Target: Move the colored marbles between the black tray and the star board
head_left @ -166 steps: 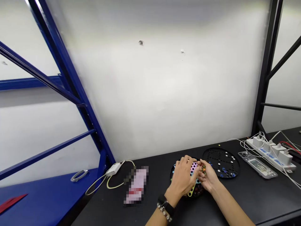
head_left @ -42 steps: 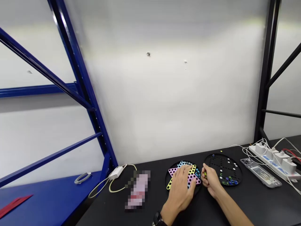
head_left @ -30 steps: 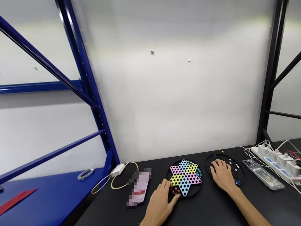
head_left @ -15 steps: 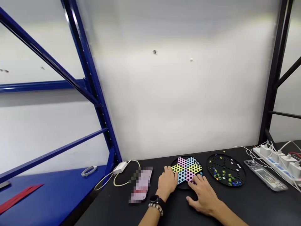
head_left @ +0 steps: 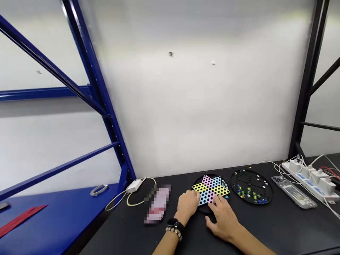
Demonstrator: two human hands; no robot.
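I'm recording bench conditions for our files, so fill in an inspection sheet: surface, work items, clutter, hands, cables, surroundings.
Surface: black tabletop; blue tabletop to its left.
Work items: star-shaped Chinese checkers board in pink, yellow and blue; black round tray holding marbles, to its right.
Clutter: grey phone-like item, pixelated pink item, red strip, grey ring-shaped item.
Left hand: fingers at the board's left side.
Right hand: fingers at its near edge.
Cables: white cables around a power strip; pale cable with white adapter.
Surroundings: marked white wall; blue frame, black frame.
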